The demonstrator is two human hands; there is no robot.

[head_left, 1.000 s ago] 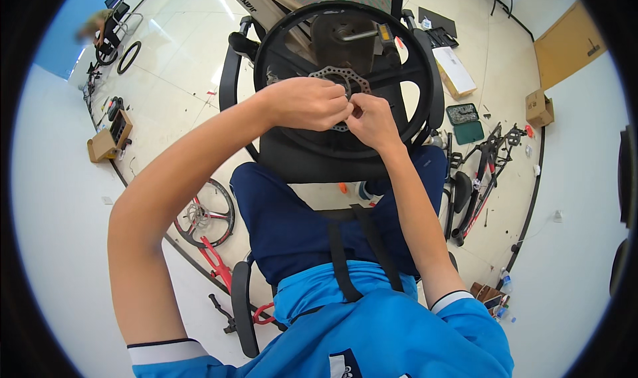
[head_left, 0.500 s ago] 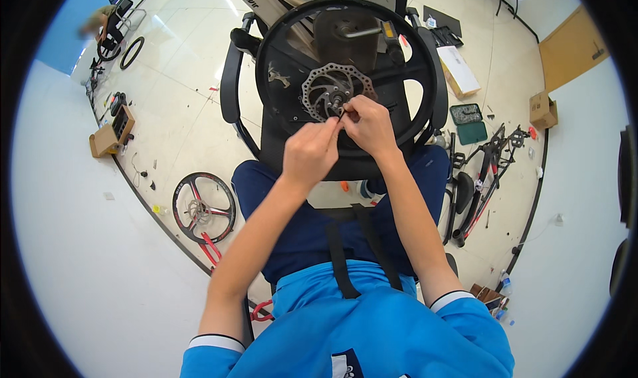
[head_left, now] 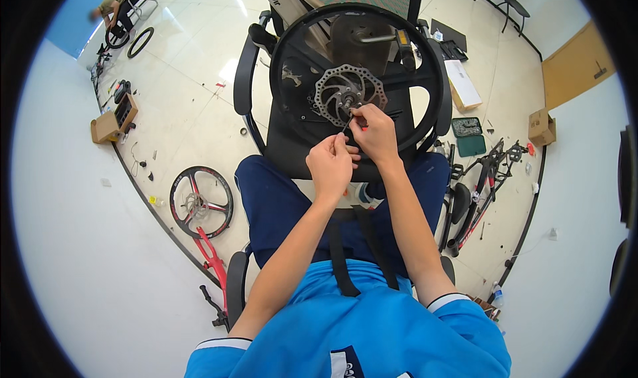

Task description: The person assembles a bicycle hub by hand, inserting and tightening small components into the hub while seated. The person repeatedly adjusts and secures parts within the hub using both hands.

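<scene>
A black bicycle wheel (head_left: 276, 105) lies flat on the seat of an office chair (head_left: 282, 139) in front of me. Around its hub sits a silver disc brake rotor (head_left: 323, 86). My right hand (head_left: 376, 133) is closed in a pinch at the rotor's near edge, just below the axle. Nearer to me and slightly left, my left hand (head_left: 331, 165) is also closed. A thin dark rod (head_left: 347, 123) runs between the fingertips of both hands; its exact kind is too small to make out.
A crank with a pedal (head_left: 405, 49) lies at the wheel's far side. On the floor are a second wheel (head_left: 174, 202) and red fork (head_left: 214, 262) at left, a bicycle frame (head_left: 488, 189) and green case (head_left: 470, 145) at right. Another person (head_left: 114, 7) bends over a wheel far left.
My left hand has drawn back from the hub toward me and a little right. My right hand has shifted slightly right and nearer. The whole view has also shifted somewhat.
</scene>
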